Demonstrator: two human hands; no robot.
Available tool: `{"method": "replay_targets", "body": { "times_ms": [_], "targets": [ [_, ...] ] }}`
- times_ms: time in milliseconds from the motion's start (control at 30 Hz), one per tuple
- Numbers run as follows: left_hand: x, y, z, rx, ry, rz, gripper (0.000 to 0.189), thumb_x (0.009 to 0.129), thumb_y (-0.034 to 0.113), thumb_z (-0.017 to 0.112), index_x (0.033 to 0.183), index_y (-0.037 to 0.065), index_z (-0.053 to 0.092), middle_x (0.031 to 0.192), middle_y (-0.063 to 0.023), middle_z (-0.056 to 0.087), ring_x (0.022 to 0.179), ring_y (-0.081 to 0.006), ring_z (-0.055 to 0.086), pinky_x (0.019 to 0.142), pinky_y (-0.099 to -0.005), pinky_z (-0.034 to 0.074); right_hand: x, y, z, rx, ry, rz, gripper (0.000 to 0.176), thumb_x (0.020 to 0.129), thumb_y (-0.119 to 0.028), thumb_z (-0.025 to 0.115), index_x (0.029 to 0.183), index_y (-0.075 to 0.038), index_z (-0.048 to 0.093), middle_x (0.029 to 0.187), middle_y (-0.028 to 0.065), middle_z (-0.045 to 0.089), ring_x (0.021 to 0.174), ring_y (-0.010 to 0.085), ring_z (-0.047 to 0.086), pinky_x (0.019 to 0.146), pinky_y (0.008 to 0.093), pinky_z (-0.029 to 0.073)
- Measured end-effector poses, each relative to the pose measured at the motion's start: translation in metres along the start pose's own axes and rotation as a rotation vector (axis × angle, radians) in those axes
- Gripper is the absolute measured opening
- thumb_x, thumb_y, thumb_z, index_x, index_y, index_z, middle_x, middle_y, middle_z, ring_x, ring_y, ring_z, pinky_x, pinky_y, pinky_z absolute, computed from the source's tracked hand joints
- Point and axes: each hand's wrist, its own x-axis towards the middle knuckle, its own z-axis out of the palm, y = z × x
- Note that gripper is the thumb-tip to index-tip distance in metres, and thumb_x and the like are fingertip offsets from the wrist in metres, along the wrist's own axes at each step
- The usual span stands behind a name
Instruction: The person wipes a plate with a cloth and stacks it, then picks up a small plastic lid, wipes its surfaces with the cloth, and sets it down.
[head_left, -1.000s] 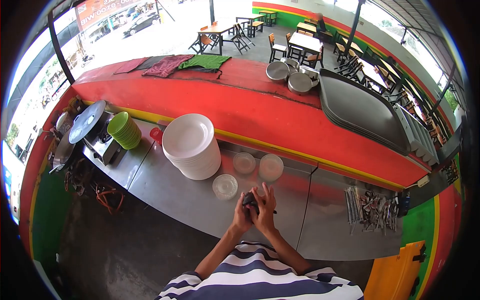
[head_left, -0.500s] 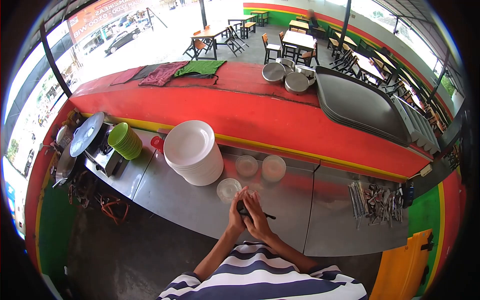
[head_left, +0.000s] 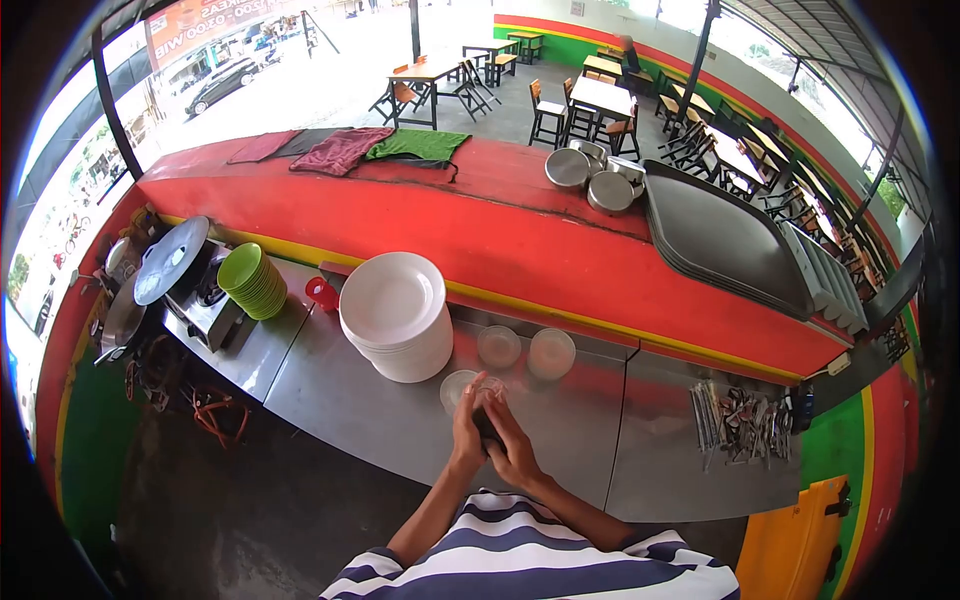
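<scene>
My left hand and my right hand are pressed around a dark item, palms facing and fingers pointing away from me. Most of it is hidden between the palms; I cannot tell what it is. Right at my fingertips shows the rim of a clear, round glass. Another clear glass stands just left of my fingers. Farther back on the steel table are two more, one clear glass and one cloudier glass.
Tall stacks of white plates and green bowls stand left, with a red cup between. A stove is farther left. Loose cutlery lies right. The red ledge behind holds cloths, metal pots and stacked trays.
The thin dark strip that stuck out to the right of my hands no longer shows. My hands remain together in nearly the same place; the whole view has shifted slightly.
</scene>
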Motion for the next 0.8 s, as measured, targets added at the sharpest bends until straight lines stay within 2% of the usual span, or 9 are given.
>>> {"method": "replay_targets", "body": {
  "times_ms": [33,133,267,400,600,700,800],
  "targets": [
    [0.003,-0.006,-0.005,-0.05,0.001,-0.028,0.054,0.106,0.042,0.039,0.147,0.008,0.042,0.138,-0.0133,0.052,0.124,-0.0243,0.054,0.104,-0.0352,0.045,0.0,-0.002,0.001,0.006,-0.033,-0.006,0.074,0.082,0.006,0.055,0.152,-0.007,0.037,0.16,0.0182,0.031,0.149,0.0447,0.018,0.12,0.0511,0.024],
    [0.006,-0.042,-0.006,-0.072,0.163,0.009,0.055,0.105,0.044,0.041,0.147,0.01,0.042,0.138,-0.013,0.053,0.121,-0.025,0.057,0.103,-0.0347,0.045,0.016,0.021,-0.003,-0.166,0.048,-0.06,0.071,0.083,0.006,0.054,0.151,-0.006,0.039,0.16,0.0177,0.03,0.149,0.0454,0.018,0.119,0.0515,0.025],
    [-0.002,-0.033,0.002,-0.014,0.028,-0.039,0.054,0.105,0.043,0.042,0.148,0.009,0.042,0.14,-0.013,0.053,0.121,-0.0231,0.057,0.103,-0.0339,0.045,0.021,0.04,-0.008,-0.37,0.183,0.009,0.065,0.084,0.006,0.051,0.147,-0.005,0.045,0.159,0.0177,0.033,0.149,0.0467,0.019,0.118,0.0522,0.026],
    [0.004,-0.023,0.006,0.073,0.059,0.046,0.05,0.105,0.04,0.043,0.143,0.009,0.047,0.133,-0.0117,0.057,0.117,-0.02,0.058,0.099,-0.031,0.047,0.007,0.029,-0.003,-0.186,0.217,0.142,0.065,0.082,0.007,0.053,0.146,-0.004,0.047,0.155,0.0186,0.039,0.147,0.0418,0.027,0.119,0.0502,0.027],
    [0.023,-0.017,0.005,0.058,0.052,0.024,0.044,0.105,0.039,0.044,0.137,0.011,0.054,0.12,-0.0078,0.061,0.105,-0.0168,0.06,0.092,-0.0314,0.05,0.006,0.019,-0.002,-0.016,0.079,0.013,0.069,0.079,0.01,0.055,0.146,-0.006,0.048,0.153,0.0174,0.042,0.147,0.0382,0.031,0.119,0.0486,0.027],
    [0.031,-0.027,-0.002,-0.065,0.077,-0.096,0.043,0.104,0.042,0.044,0.135,0.013,0.056,0.117,-0.0064,0.061,0.104,-0.0165,0.06,0.09,-0.032,0.051,0.025,0.021,-0.007,-0.036,0.137,-0.064,0.067,0.078,0.01,0.054,0.143,-0.005,0.05,0.152,0.017,0.043,0.147,0.0385,0.03,0.119,0.0501,0.027],
    [0.024,-0.023,0.003,-0.015,0.142,-0.194,0.044,0.104,0.045,0.045,0.136,0.015,0.055,0.12,-0.0059,0.062,0.107,-0.0171,0.06,0.092,-0.0326,0.05,0.038,0.031,-0.012,-0.129,0.181,-0.092,0.064,0.079,0.01,0.054,0.141,-0.004,0.052,0.151,0.0172,0.044,0.148,0.0401,0.028,0.119,0.0518,0.026]
  ]
}}
